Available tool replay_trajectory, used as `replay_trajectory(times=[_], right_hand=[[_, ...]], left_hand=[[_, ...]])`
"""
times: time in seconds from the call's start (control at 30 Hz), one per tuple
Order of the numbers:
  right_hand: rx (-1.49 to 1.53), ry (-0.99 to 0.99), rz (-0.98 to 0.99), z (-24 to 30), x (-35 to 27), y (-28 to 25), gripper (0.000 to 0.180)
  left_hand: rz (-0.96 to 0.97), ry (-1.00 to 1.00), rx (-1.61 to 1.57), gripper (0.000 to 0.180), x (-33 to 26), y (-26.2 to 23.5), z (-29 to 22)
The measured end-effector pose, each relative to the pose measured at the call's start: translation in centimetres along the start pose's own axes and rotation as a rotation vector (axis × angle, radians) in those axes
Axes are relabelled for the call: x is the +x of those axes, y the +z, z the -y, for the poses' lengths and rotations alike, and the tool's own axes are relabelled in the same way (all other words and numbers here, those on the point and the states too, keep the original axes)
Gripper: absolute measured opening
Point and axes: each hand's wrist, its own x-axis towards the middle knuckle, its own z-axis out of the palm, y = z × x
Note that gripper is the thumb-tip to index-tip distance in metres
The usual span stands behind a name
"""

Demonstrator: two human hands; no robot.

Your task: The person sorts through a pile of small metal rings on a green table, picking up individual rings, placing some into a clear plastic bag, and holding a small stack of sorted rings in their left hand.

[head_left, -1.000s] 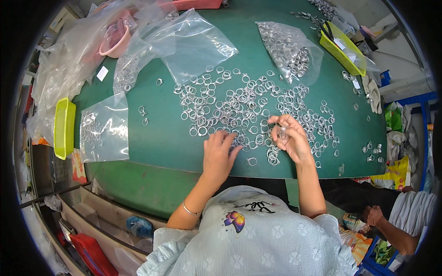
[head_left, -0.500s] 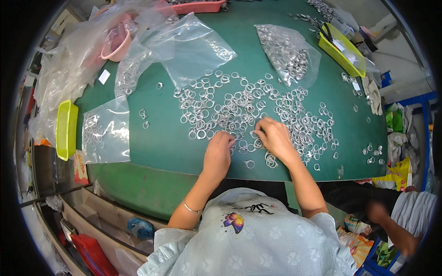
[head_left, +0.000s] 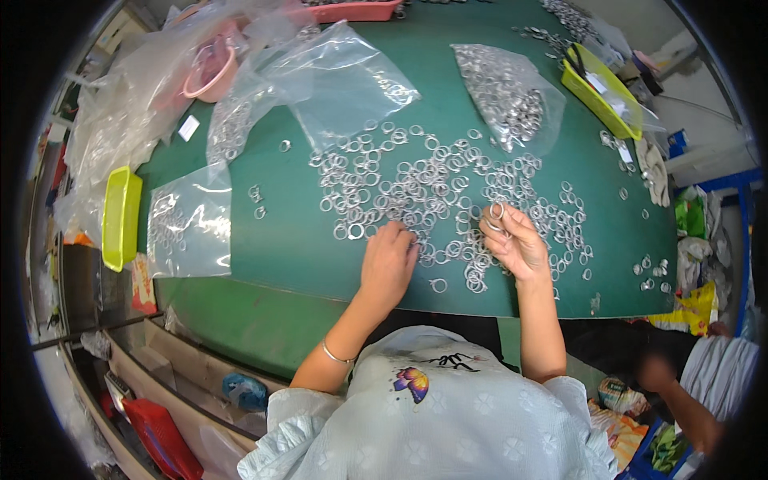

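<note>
Many silver metal rings with small tabs [head_left: 432,188] lie scattered in a wide patch on the green table. My right hand [head_left: 516,244] is raised over the right part of the patch, palm turned partly up, pinching a metal ring [head_left: 497,210] between thumb and fingers. A second ring seems to sit lower against those fingers. At the patch's near edge, my left hand [head_left: 388,260] rests back upward with its fingers curled down together among the rings. Whatever its fingertips hold is hidden.
A clear bag full of rings [head_left: 512,108] lies far right, beside a yellow-green basket [head_left: 596,92]. Flat plastic bags [head_left: 192,228], another yellow-green basket [head_left: 120,220] and a pink basket [head_left: 212,76] are at left. Another person's arm [head_left: 688,408] shows at lower right.
My right hand has lifted off the rings, moved right and turned palm up, now showing a ring in its fingers. My left hand has shifted slightly and stays at the rings.
</note>
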Motion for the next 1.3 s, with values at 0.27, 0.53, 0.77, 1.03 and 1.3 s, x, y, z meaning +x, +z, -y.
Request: replay_trajectory(times=[0.27,0.53,0.77,1.03,1.3], right_hand=[[0.134,-0.189,0.085,1.3,-1.4,-0.5,0.011],[-1.416,-0.278,-0.321,-0.2,0.6,-0.2,0.018],[-1.599,-0.242,-0.387,-0.7,1.1,0.0,0.012],[-1.608,-0.163,0.058,-1.9,-3.9,5.7,0.012],[-2.048,-0.593,-0.557,2.0,0.4,-0.4,0.015]], left_hand=[[0.047,-0.383,-0.603,0.014,0.3,0.1,-0.1],[0.084,-0.882,-1.554,0.02,0.1,-1.0,-2.3],[0.427,-0.721,-1.909,0.023,-1.1,-0.3,0.2],[0.562,-1.163,-2.241,0.032,-0.5,3.1,-4.4],[0.566,-1.082,-2.062,0.02,-0.6,6.2,-4.5]])
